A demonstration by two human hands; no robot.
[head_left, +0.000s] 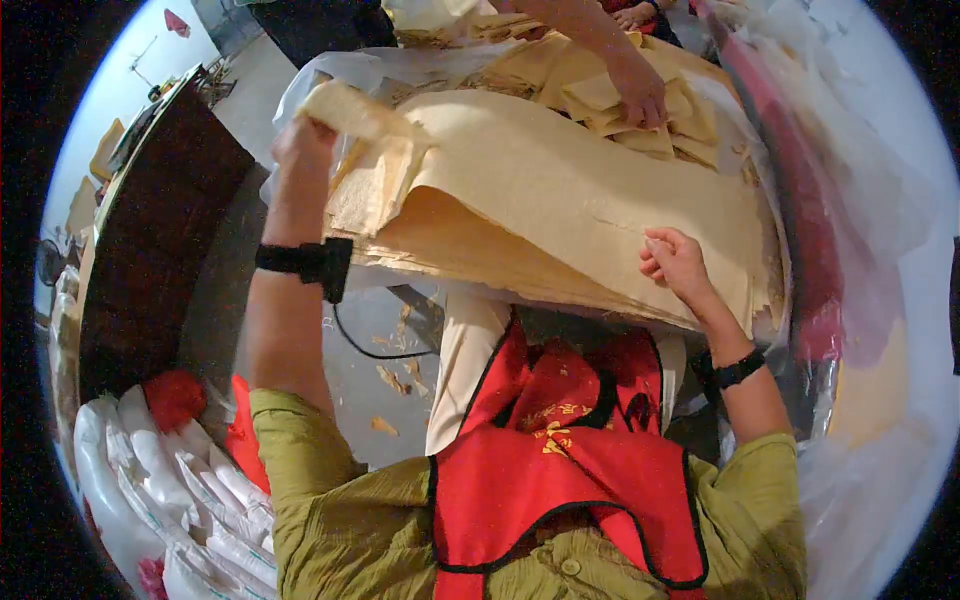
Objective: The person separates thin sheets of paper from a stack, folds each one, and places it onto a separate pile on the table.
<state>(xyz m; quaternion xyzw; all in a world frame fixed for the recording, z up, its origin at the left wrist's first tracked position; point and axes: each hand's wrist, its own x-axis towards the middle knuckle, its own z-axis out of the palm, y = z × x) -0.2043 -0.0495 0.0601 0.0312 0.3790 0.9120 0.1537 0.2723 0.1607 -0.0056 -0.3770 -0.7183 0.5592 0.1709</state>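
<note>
A wide pale-yellow sheet [560, 150], thin and slightly wrinkled, lies over a thick stack of similar sheets [440, 245] in front of me. My left hand [303, 142] grips its far left corner, closed and raised, so that side lifts and curls off the stack. Over the sheet's right half hovers my right hand [676, 263], fingers curled in with nothing visible in them. Just left of these fingers a short crease or tear [618, 224] runs across the sheet. Both wrists wear black straps.
Across the stack, another person's hand [640, 98] touches smaller folded pieces [600, 95]. Clear plastic [335, 68] lines the stack's edge. White sacks [185, 490] sit at lower left, near a dark cabinet [160, 230]. Scraps [392, 380] litter the floor.
</note>
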